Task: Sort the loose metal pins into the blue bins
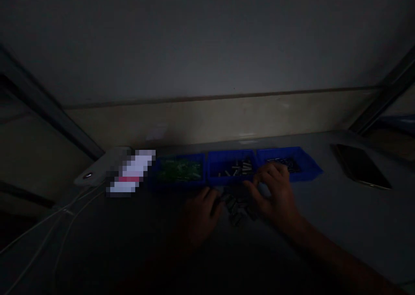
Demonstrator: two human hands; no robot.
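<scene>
The scene is very dark. My left hand (201,213) is at the left edge of a loose pile of small dark parts (238,208), its fingers curled in together; whatever is in them is too dark to make out. To the right of that pile, my right hand (278,195) is at the front corner of the right blue bin (308,169). Its fingers are bent, with the thumb apart from them and nothing visible between. Small metal pins (285,163) lie in this bin. Short metallic pieces (241,167) are in the middle blue bin (215,161).
A left blue bin (203,169) holds green pieces (180,169). Farther left are a lit, blurred-out screen (131,174), a white device (97,169) and white cables (69,221). A dark phone (361,165) lies at right. A wall (207,118) stands behind the bins.
</scene>
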